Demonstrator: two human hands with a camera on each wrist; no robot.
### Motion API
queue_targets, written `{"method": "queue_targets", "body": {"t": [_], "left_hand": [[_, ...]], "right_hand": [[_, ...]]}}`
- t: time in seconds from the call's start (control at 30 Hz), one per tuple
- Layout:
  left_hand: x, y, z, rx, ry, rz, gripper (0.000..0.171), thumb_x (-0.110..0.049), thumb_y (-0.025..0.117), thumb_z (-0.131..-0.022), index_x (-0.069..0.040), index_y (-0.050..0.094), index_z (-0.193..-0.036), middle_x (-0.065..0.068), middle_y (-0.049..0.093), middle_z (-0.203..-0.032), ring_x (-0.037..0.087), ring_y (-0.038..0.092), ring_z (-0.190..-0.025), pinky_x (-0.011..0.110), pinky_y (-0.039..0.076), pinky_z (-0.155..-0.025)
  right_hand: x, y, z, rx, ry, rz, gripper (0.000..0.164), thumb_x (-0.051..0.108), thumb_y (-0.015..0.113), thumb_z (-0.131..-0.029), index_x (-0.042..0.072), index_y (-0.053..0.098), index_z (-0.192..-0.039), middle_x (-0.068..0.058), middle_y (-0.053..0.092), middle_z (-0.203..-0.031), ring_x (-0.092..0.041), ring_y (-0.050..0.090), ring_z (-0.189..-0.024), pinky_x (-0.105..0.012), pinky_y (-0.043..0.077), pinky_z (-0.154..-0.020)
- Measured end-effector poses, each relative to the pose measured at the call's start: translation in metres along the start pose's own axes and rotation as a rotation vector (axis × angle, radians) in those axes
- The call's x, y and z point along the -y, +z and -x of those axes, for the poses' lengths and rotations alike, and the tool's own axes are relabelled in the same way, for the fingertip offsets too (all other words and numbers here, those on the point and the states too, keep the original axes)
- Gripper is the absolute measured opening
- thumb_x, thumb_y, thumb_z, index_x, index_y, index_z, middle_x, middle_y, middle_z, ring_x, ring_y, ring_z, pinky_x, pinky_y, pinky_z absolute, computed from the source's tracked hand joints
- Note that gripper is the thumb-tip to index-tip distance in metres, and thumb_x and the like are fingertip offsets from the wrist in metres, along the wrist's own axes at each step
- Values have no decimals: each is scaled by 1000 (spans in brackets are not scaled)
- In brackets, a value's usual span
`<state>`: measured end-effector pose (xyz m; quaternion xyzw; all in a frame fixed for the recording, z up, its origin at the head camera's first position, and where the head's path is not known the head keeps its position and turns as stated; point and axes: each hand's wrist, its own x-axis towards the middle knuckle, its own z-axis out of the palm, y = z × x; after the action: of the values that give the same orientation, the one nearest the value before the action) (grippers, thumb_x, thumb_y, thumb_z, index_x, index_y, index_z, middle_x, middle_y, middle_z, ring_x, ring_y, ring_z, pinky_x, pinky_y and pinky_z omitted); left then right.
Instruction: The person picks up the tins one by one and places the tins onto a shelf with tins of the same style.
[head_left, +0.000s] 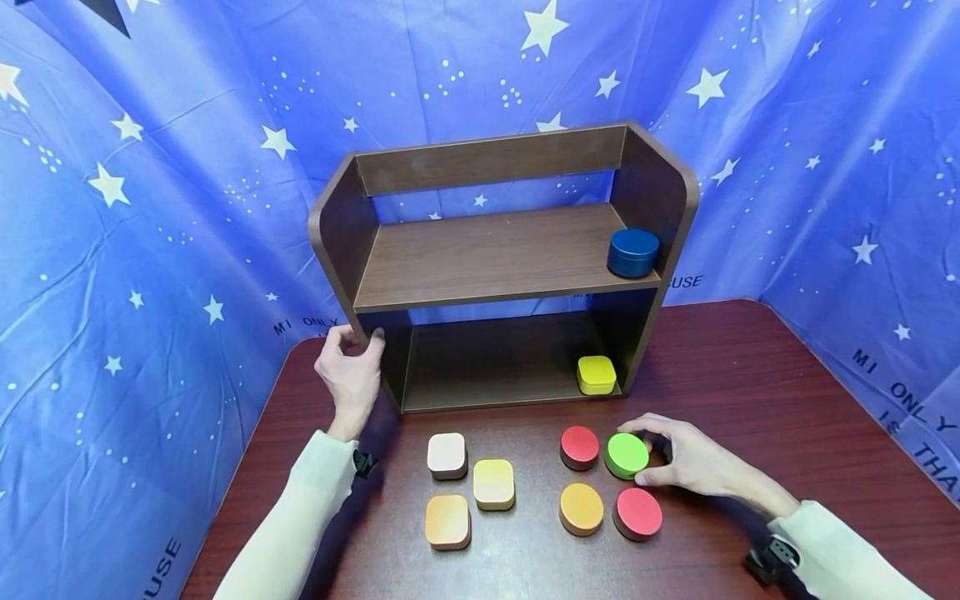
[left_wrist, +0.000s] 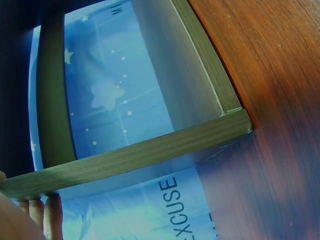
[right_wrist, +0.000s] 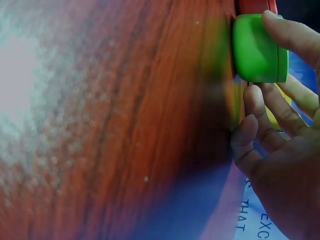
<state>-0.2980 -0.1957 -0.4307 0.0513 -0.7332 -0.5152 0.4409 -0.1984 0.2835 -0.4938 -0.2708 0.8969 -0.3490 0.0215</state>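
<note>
My left hand [head_left: 351, 375] grips the left side panel of a brown two-tier wooden shelf [head_left: 487, 287], thumb on the inside and fingers round the outside. In the left wrist view, fingertips [left_wrist: 53, 217] show behind the panel edge. My right hand [head_left: 693, 458] pinches a round green tin [head_left: 627, 456] on the table between thumb and fingers. The right wrist view shows the thumb against the green tin's lid. Close around it are a dark red round tin [head_left: 580, 448], a lighter red one [head_left: 637, 514] and an orange one [head_left: 581, 509].
Left of the round tins are three square tins: white [head_left: 447, 456], pale yellow [head_left: 493, 484] and light orange [head_left: 447, 522]. A blue round tin [head_left: 633, 252] sits on the upper tier, right end; a yellow square tin [head_left: 596, 375] on the lower. A starry blue curtain [head_left: 187, 167] surrounds the table.
</note>
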Motion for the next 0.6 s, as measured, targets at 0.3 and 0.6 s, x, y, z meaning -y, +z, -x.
{"method": "queue_targets", "body": {"t": [0.3,0.6], "left_hand": [[1,1,0,-5,10,-6,23,-19,82,-77,-5,67,-86,0,67,-75,-6,57,-66,12,44,-67],[3,1,0,-17,14,1,22,-18,83,-77,-5,67,-86,6,68,-76,-4,57,-67,15,44,-68]], "right_hand": [[0,0,0,14,8,-4,57,36,87,-77,21,62,-126,8,65,-107,1,52,-89,-22,45,-71],[-1,3,0,-21,2,9,55,32,89,-74,24,64,-122,14,64,-103,1,53,-87,-21,45,-71]]}}
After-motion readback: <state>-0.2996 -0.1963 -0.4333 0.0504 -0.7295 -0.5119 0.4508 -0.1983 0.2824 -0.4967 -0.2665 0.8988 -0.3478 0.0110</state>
